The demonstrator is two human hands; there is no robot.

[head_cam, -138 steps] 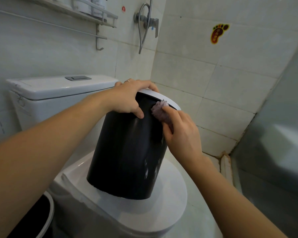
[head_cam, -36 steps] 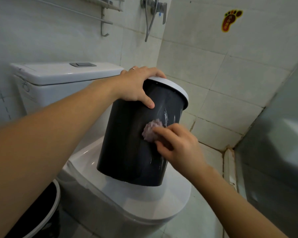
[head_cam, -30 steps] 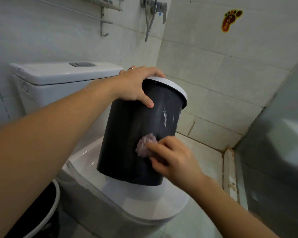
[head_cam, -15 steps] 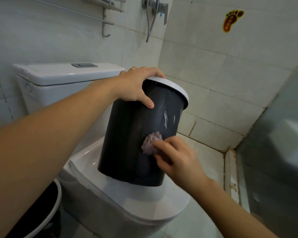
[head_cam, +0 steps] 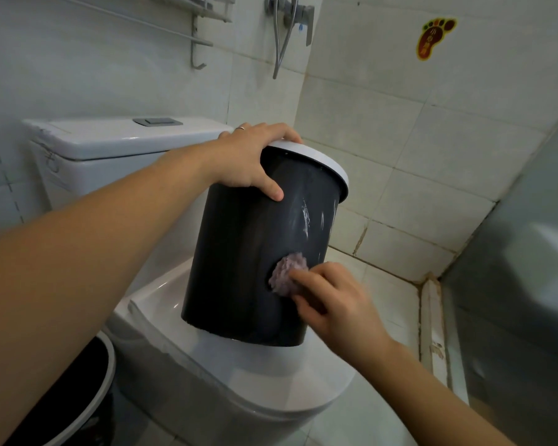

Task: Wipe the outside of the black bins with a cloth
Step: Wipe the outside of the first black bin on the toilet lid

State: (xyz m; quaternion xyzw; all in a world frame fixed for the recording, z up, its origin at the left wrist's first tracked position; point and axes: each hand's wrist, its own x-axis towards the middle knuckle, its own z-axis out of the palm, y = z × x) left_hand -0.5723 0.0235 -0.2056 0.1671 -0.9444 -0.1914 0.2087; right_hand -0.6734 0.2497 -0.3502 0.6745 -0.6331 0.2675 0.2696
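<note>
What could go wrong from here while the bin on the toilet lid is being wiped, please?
1. The bin is tilted, resting on one bottom edge on the smooth toilet lid; it could slide if the left hand on its rim loosens.
2. The cloth is a small wad under the right hand, so patches may be missed; whitish streaks remain higher up.

Black bin [head_cam: 245,252], white rim, pale smears on its side. Cloth [head_cam: 287,274] mauve-grey. Toilet [head_cam: 239,375] white; wall sticker [head_cam: 434,37] orange and brown, footprint-shaped.
</note>
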